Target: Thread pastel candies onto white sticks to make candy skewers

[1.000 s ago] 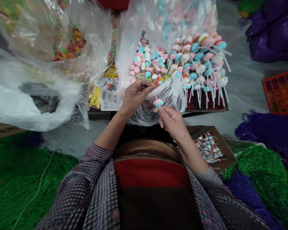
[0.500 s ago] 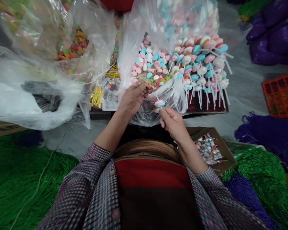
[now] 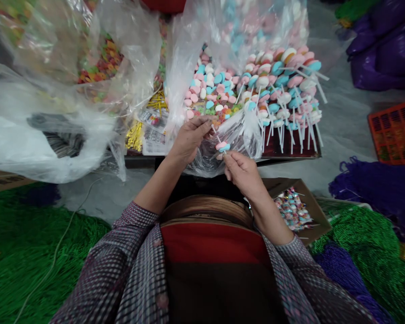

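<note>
My right hand [image 3: 242, 170] pinches a thin white stick from below, with pink and blue marshmallows [image 3: 222, 146] threaded on it. The stick's bare upper end points up and left, meeting the fingertips of my left hand [image 3: 193, 137]. Those fingers are closed in a pinch around an orange gummy ring, now mostly hidden by them. Just beyond lie loose gummy rings [image 3: 227, 112] and loose pink, white and blue marshmallows [image 3: 209, 81] on clear plastic. To the right is a stack of marshmallow skewers [image 3: 283, 99], their white sticks pointing towards me.
Gold twist ties [image 3: 134, 137] lie left of the candy. Plastic bags [image 3: 121, 58] of gummies crowd the table's left. By my right forearm, a cardboard box [image 3: 319, 216] holds wrapped candy. An orange crate [image 3: 394, 132] and green strands [image 3: 367, 238] lie on the right.
My left hand has brought the orange gummy ring down and right to the stick's tip; its fingers now cover the ring. My right hand has shifted very slightly left.
</note>
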The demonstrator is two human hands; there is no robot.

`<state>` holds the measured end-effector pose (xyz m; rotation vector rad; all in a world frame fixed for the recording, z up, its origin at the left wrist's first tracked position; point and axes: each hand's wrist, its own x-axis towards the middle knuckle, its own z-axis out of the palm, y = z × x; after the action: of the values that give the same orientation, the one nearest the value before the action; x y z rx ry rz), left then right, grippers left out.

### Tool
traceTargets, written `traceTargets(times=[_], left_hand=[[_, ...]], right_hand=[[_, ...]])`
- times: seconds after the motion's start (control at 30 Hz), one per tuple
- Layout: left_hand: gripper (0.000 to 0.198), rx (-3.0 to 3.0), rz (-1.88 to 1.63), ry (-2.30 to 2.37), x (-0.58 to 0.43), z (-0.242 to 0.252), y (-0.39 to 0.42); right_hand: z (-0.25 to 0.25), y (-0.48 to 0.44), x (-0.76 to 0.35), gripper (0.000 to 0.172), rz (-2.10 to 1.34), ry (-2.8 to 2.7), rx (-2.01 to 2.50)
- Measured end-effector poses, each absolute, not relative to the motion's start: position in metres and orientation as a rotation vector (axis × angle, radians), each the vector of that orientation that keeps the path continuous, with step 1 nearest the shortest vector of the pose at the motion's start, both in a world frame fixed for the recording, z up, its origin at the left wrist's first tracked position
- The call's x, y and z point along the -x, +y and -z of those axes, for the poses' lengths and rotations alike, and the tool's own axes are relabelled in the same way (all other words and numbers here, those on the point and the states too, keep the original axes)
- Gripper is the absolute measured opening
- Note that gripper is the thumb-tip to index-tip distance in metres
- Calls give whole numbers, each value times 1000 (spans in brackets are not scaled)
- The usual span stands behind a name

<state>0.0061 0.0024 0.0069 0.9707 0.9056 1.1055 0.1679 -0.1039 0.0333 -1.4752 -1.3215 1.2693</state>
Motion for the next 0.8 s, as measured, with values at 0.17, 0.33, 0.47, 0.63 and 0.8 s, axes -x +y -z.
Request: traceTargets(times=[0.17, 0.33, 0.47, 0.63, 0.8], left_hand=[[19, -926, -1124, 935, -4, -5, 2], [21, -976, -1097, 924, 0, -5, 2], [22, -987, -1074, 919, -1, -6, 2], [25, -994, -1025, 917, -1, -10, 0], [35, -1016, -892, 823, -6, -11, -8]], right_hand=[[-33, -105, -167, 56, -1273, -1287, 1478], [-31, -105, -168, 58, -1266, -1327, 1498], [-30, -106, -169, 57, -1263, -1353, 1499], [-29, -107, -170, 56, -1238, -1375, 1512], [-30, -105, -170, 60, -1259, -1348, 1516]])
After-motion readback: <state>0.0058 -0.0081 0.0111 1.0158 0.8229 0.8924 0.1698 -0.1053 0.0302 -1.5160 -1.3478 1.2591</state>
